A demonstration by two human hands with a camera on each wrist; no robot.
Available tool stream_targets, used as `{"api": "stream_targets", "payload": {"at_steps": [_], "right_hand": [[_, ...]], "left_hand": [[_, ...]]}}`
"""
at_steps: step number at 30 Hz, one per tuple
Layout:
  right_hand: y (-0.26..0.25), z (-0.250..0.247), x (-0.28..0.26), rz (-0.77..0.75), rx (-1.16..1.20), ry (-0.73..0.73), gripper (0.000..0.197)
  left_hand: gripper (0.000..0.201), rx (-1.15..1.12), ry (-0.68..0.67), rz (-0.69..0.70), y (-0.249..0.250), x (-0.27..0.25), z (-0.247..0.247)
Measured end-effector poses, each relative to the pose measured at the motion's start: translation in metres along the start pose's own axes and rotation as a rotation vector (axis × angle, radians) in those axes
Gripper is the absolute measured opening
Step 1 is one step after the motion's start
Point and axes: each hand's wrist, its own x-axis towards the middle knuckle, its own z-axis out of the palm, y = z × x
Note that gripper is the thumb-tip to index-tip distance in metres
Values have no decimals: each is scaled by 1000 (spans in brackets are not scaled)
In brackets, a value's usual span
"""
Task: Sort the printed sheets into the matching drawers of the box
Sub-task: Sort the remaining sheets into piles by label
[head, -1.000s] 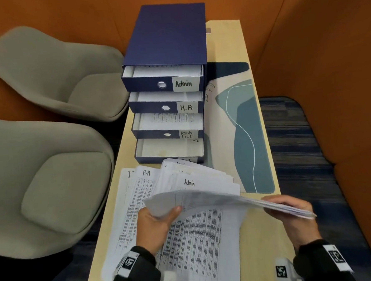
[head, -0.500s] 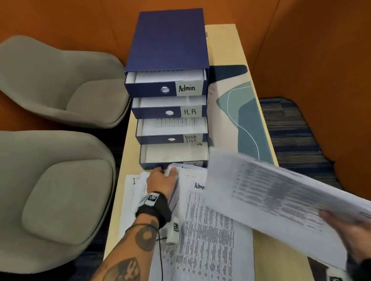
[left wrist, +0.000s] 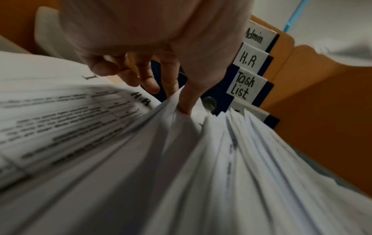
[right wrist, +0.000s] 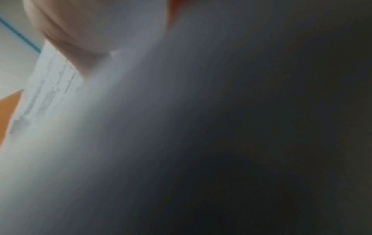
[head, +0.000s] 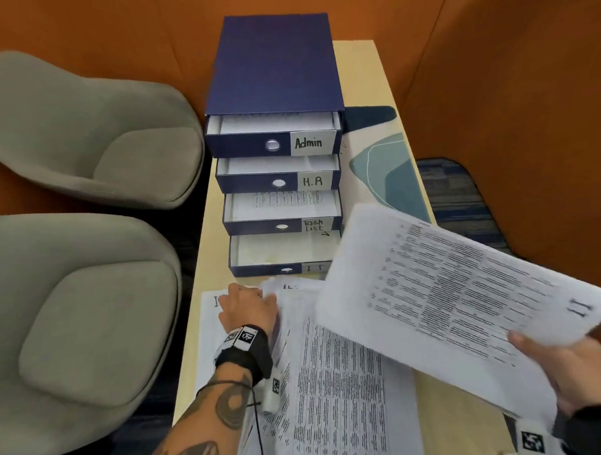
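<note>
Box: dark blue box [head: 271, 63] with four drawers stands at the far middle of the tabletop [head: 370, 75]; all four drawers are pulled partly open.
Drawers: top to bottom, labelled Admin [head: 273, 145], H.R [head: 278, 183], Task List [head: 281, 226] and I T [head: 282, 270]; the Task List drawer shows a printed page inside.
Loose sheets: printed sheets [head: 336, 383] lie fanned over the near tabletop, just in front of the lowest drawer; one page at the left edge is marked H.R.
Left hand: left hand [head: 248, 309] rests on the far end of the spread, its fingers [left wrist: 187, 101] curled down and pinching the raised corners of several sheets.
Right hand: right hand [head: 568, 369] grips a thick bundle [head: 454, 288] by its near right corner, fingers underneath, thumb not visible.
Bundle: lifted clear of the tabletop and tilted, to the right of the lower drawers, its top page marked I T.
Surroundings: two grey chairs [head: 85, 293] to the left.
</note>
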Motion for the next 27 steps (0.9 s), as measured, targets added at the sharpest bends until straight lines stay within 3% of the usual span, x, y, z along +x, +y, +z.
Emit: {"api": "stream_targets", "payload": {"at_steps": [2,4,7,9,11,13,15,16,19,21,24,25,27], "right_hand": [[-12,19,6,-72,-126,-123,31],[-29,39,12,-110,-297,-273,30],[-64,80,21,-211,-610,-483,28],[-85,115,33,-294,-821,-587,25],[-101,154,37,-333,-1000,-682,28],[-111,190,40,-343,-1055,-735,39],[-120,216,39,-356,-1036,-771,38],[-122,224,39,-352,-969,-777,35],[-105,230,46,-223,-617,-633,34],[-80,225,38,-84,-470,-558,47],[-37,216,9,126,-420,-650,53],[-27,213,-2,190,-366,-698,45],[-15,211,-20,262,-255,-798,25]], "left_hand": [[33,73,-24,30,-6,3,-6],[32,-10,25,110,-13,5,-15],[45,-564,137,284,-18,2,-52],[62,-834,-68,451,-13,-7,-88],[72,-671,-399,593,-5,-19,-114],[62,-365,-571,611,-1,-26,-115],[32,-230,-565,554,-5,-30,-107],[20,-270,-552,498,-10,-31,-102],[26,-518,-513,294,-31,-43,-97],[29,-625,-505,188,-44,-49,-95],[19,-728,-557,19,-63,-37,-78],[31,-775,-580,-35,-67,-33,-72],[74,-847,-639,-129,-69,-24,-64]]}}
